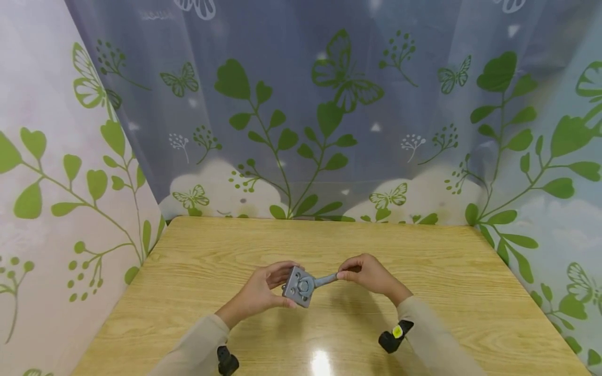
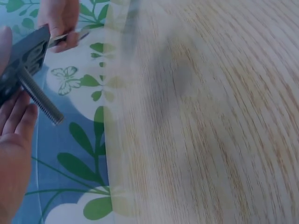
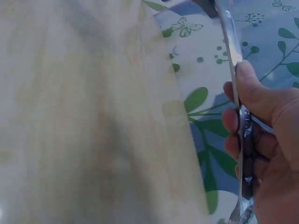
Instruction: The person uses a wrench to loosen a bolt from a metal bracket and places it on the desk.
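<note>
A grey metal plate [image 1: 292, 288] with several holes is held up off the table by my left hand [image 1: 261, 290], fingers behind its top edge and thumb at the bottom. Through it runs a bolt; its hex head [image 1: 303, 286] faces the right side, and the threaded shank [image 2: 41, 97] sticks out of the other face. My right hand [image 1: 369, 274] grips a shiny metal wrench [image 3: 233, 46], thumb laid along the handle and fingers curled beneath. In the head view the wrench's far end sits around the hex head. The palm side hides part of the handle.
Below both hands spreads a light wood-grain table [image 1: 226, 240], its back edge meeting a curtain [image 1: 291, 172] printed with leaves and butterflies. Similar patterned cloth hangs on the left and right. Small black cameras [image 1: 228, 360] are strapped to both wrists.
</note>
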Tool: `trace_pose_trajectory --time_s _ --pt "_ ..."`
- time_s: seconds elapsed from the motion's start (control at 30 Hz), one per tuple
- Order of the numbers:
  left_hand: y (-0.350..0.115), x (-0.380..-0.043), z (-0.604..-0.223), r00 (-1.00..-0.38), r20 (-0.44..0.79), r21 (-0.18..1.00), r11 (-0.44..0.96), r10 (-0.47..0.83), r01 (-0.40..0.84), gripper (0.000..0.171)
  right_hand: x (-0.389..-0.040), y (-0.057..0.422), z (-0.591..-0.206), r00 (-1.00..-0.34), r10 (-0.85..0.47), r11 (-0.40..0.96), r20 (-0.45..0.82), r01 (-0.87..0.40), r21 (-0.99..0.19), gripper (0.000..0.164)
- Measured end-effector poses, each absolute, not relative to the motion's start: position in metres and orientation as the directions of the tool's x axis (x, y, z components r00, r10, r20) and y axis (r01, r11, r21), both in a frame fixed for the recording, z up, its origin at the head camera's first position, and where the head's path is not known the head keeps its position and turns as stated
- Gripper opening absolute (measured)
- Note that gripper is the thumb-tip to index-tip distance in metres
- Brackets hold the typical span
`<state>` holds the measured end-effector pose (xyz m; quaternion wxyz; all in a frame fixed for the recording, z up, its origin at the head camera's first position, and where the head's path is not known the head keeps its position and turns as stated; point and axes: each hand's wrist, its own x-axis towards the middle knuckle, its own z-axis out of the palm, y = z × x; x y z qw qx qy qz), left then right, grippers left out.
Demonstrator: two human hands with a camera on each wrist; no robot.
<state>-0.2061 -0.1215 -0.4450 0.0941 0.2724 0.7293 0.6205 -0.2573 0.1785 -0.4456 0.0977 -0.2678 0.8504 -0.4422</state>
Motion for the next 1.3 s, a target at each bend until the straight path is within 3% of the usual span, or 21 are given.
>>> trace_pose_trajectory --time_s 0.2,0.4,0.7,0.93,1.13,1.3 --pt "-0.119 -0.205 -0.445 -0.786 0.167 0.964 0.068 0.596 0.257 0.076 -0.272 0.179 -0.418 -0.745 -0.656 0.502 0.116 -0.546 -0.670 0.013" --pt "-0.119 -0.206 -0.449 -0.749 0.183 0.959 0.054 0.636 0.279 0.074 -0.276 0.175 -0.405 -0.680 -0.716 0.478 0.157 -0.642 -0.600 0.011" --pt "-0.120 -0.205 -0.451 -0.731 0.183 0.964 0.028 0.657 0.266 0.076 -0.273 0.179 -0.409 -0.725 -0.683 0.534 0.087 -0.578 -0.617 0.013" --pt "-0.122 -0.207 -0.458 -0.822 0.121 0.973 0.097 0.557 0.208 0.080 -0.270 0.195 -0.420 -0.799 -0.596 0.589 0.079 -0.502 -0.633 0.018" --pt "-0.119 -0.208 -0.457 -0.934 0.090 0.980 0.135 0.346 0.144 0.081 -0.261 0.203 -0.433 -0.892 -0.453 0.608 0.015 -0.321 -0.726 0.024" --pt "-0.114 -0.209 -0.454 -0.983 0.080 0.985 0.139 0.163 0.103 0.078 -0.245 0.195 -0.447 -0.949 -0.314 0.565 -0.025 -0.165 -0.808 0.026"
